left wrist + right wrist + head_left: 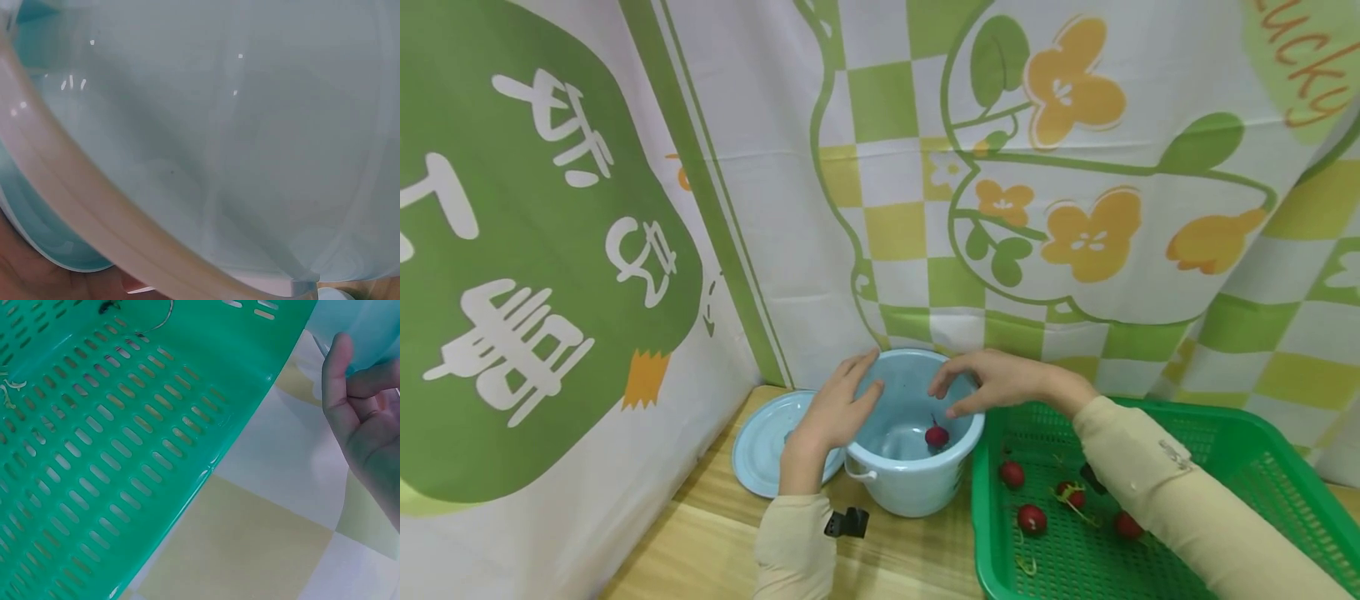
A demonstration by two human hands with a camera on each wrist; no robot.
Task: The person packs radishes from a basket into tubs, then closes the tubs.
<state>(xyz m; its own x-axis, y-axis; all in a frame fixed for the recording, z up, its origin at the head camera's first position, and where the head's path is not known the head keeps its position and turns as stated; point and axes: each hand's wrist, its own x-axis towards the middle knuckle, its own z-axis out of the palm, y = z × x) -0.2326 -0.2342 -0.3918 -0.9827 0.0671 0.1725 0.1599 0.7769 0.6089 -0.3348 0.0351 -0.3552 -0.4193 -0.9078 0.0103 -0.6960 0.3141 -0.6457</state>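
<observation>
A light blue bucket (910, 483) stands on the wooden table with one red radish (936, 437) at its bottom. My left hand (837, 407) is at the bucket's left rim, fingers extended and thumb pointing over the opening. From the other side my right hand (996, 379) reaches across the right rim, its fingers loosely bent above the radish with a gap between fingertips and thumb. Nothing shows in either hand. In the left wrist view the bucket's wall (262, 137) fills most of the picture; the right wrist view has the right hand (369, 419) beside the bucket.
A green slotted basket (1262, 433) sits to the bucket's right, partly under my right forearm, and holds several radishes (1032, 519) and loose stem scraps. The light blue lid (760, 450) lies left of the bucket. Patterned cloth (887, 108) hangs close behind.
</observation>
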